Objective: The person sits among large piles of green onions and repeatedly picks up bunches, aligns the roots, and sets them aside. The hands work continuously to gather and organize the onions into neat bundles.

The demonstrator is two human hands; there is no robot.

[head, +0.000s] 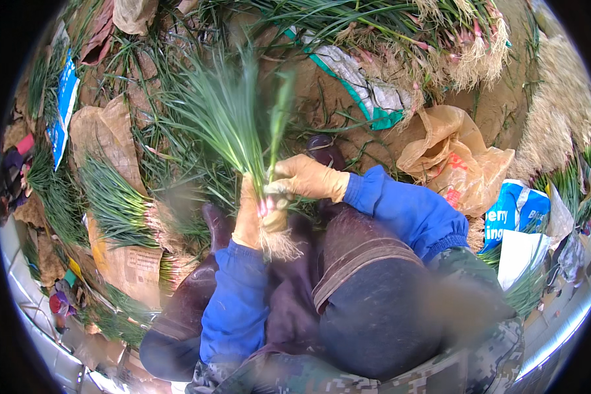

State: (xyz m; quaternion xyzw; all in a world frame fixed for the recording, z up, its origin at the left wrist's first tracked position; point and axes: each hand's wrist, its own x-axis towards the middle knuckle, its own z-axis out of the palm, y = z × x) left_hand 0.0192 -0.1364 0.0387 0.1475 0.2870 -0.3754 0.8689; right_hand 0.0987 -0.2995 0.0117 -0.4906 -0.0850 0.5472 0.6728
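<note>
My left hand (246, 216), in a tan glove, is closed around a bunch of scallions (239, 143) just above its pinkish bulbs and pale roots. The leaves fan upward, away from me, and the roots hang over the near side of the hand. Close beside it, my right hand (308, 177), gloved the same way, pinches a separate green stalk (279, 115) between thumb and fingers. That stalk is blurred and stands just right of the bunch. Where its lower end lies among the fingers is hidden. Both hands are in front of my knees.
A large heap of scallions (423, 44) lies ahead, roots rightward, near a green-edged white sack (344, 74). Loose leaves (177, 143) litter the soil. Left lie stacked bundles (120, 202); right are a crumpled tan plastic bag (455, 157), a blue bag (517, 209) and more rooted bundles (546, 108).
</note>
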